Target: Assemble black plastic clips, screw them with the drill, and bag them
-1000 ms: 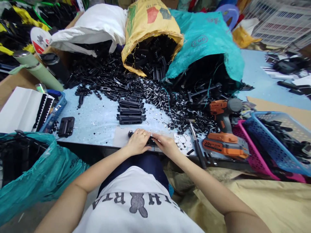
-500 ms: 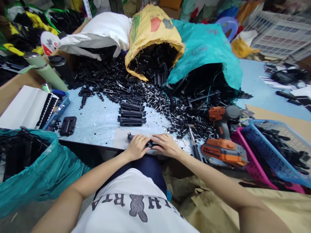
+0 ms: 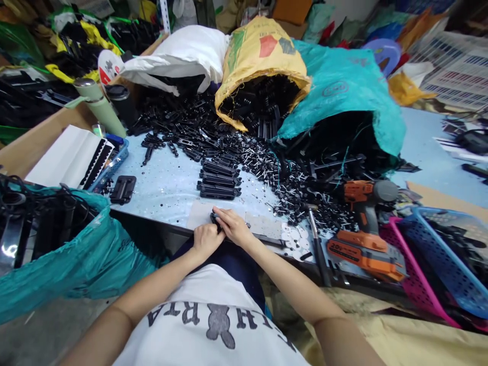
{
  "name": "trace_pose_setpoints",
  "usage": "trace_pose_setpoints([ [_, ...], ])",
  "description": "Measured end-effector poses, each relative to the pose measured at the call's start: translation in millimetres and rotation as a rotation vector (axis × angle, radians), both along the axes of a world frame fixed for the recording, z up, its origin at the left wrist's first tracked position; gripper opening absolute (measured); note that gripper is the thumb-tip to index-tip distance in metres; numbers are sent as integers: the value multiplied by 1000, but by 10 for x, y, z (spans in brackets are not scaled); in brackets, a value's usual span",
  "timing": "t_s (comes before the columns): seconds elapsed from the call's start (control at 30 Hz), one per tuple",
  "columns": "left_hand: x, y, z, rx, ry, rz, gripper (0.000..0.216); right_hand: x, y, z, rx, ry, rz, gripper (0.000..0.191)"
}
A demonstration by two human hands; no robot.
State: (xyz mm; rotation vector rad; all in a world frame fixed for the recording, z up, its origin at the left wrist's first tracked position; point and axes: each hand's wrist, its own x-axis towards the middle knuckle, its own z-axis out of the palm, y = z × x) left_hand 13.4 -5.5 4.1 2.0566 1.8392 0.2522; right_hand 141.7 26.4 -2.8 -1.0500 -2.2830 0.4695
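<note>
Two hands, one drill, one hammer, one pink basket, two blue baskets, one green flask

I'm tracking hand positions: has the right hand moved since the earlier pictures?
Yes: judged against the stacked black parts, the right hand has shifted left, away from the hammer.

This is an assembly workshop: a pale-blue workbench bears heaped small black plastic parts, scattered silver metal pins, an orange-and-grey cordless power drill and a black-handled metal hammer, with a bulging yellow woven sack behind.
</note>
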Motion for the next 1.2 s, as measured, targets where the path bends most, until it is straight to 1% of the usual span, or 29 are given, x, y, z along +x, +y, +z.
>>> trace_pose_setpoints([
  [0.2, 54, 19, -35, -47, 47, 26, 35, -67, -14, -44, -36, -109, -74, 40],
  [0.27, 45, 14, -29, -44, 63, 0, 34, -101, -11, -13, -53, -120, -81, 40],
  [0.33, -16, 4, -16, -25, 78, -51, 33, -66, -47, 39, -38, -145, -80, 41],
  [0.4, -106, 14, -7, 71, 75, -157, 33, 90, -140, 77, 29, -192, -72, 42],
  [0.43, -146, 36, -6, 158, 65, -245, 33, 214, -205, 78, 77, -222, -92, 44],
  [0.5, -182, 131, -15, 363, 45, -492, 35, 525, -348, 38, 171, -295, -219, 56],
  [0.53, -171, 203, -23, 444, 46, -621, 37, 688, -412, 6, 201, -343, -304, 61],
  [0.57, -143, 287, -29, 492, 56, -733, 41, 840, -463, -24, 219, -395, -379, 62],
  [0.6, -103, 376, -29, 504, 75, -813, 43, 969, -499, -41, 227, -444, -426, 59],
  [0.63, -60, 460, -20, 485, 96, -858, 44, 1070, -517, -36, 231, -482, -443, 56],
  [0.7, 1, 574, 42, 418, 106, -857, 44, 1177, -514, 64, 237, -490, -394, 55],
  [0.77, -3, 565, 177, 391, 23, -818, 50, 1174, -500, 285, 225, -385, -273, 56],
  [0.8, -25, 505, 270, 396, -67, -805, 53, 1140, -506, 420, 195, -295, -184, 56],
  [0.87, -72, 291, 482, 409, -342, -814, 57, 1021, -560, 668, 65, -52, 50, 56],
  [0.9, -80, 155, 586, 397, -519, -830, 58, 936, -603, 751, -23, 90, 173, 57],
  [0.93, -71, 16, 676, 380, -697, -845, 59, 835, -648, 792, -108, 235, 276, 58],
  [0.97, -46, -113, 746, 371, -866, -844, 59, 715, -685, 787, -177, 374, 346, 58],
  [1.0, -8, -223, 790, 393, -1009, -801, 58, 580, -708, 739, -221, 509, 367, 57],
  [1.03, 37, -304, 804, 437, -1112, -729, 57, 432, -708, 654, -239, 639, 336, 55],
  [1.07, 80, -354, 790, 497, -1166, -643, 57, 278, -683, 545, -231, 767, 257, 51],
  [1.1, 116, -370, 749, 565, -1170, -561, 57, 129, -630, 424, -210, 884, 148, 47],
  [1.13, 137, -354, 687, 631, -1130, -506, 59, -5, -552, 307, -183, 983, 25, 43],
  [1.17, 140, -309, 610, 692, -1051, -478, 61, -111, -451, 204, -156, 1050, -98, 40],
  [1.2, 125, -241, 525, 748, -938, -477, 63, -179, -330, 124, -133, 1067, -203, 37],
])
